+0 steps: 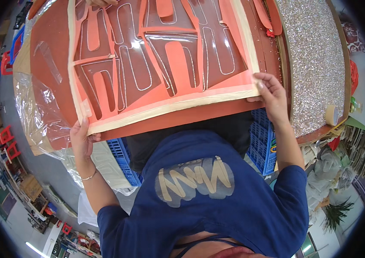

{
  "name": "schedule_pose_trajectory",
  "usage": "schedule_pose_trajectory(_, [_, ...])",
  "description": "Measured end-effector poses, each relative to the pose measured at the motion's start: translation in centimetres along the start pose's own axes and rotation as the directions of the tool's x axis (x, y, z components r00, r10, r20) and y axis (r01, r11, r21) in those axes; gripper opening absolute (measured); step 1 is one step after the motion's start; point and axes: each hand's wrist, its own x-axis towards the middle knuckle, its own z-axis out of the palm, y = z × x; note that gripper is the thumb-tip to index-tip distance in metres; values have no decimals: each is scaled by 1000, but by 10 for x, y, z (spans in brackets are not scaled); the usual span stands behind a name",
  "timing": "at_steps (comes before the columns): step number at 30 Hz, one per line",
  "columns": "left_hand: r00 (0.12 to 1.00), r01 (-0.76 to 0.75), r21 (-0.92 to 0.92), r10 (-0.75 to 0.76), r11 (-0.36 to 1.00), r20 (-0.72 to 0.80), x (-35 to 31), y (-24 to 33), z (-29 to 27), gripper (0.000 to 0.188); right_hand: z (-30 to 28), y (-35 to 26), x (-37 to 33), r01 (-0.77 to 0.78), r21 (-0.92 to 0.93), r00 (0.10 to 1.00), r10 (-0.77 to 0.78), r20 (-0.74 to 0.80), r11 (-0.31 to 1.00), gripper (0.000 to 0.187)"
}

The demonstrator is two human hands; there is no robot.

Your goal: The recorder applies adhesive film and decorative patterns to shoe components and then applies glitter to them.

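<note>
Pinching a patterned sheet at its two near corners

In the head view, the sheet (180,64) takes up the upper middle of the frame, lying over a red-brown table (156,122). It is clear film with coral shapes and beaded outlines, edged by a pale border (169,102). The left hand (83,135) pinches the lower-left corner, thumb on top; the right hand (273,96) has thumb and fingers closed on the lower-right corner. Another person's hand (100,2) is at the far edge, top left, cut off by the frame; its grip cannot be told.

The main risk looks like uneven pull: if one corner is drawn harder, or the far side is held askew, the film could crease or skew. The narrow coral strips may stretch, and bending might loosen beads. Crumpled plastic (40,107) at the left could snag the edge if the sheet swings that way. At the right, the glittery sheet (316,56) and tape roll (331,115) could be knocked by a wide elbow.
</note>
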Motion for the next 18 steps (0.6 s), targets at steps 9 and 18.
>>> schedule_pose_trajectory(9, [998,-18,27,19,999,-55,5,-4,-5,30,2,6,3,37,-141,999,-34,25,989,26])
schedule_pose_trajectory(18, [990,-123,93,128,988,-54,5,-16,-7,28,7,17,2,152,-90,983,-160,-94,984,25])
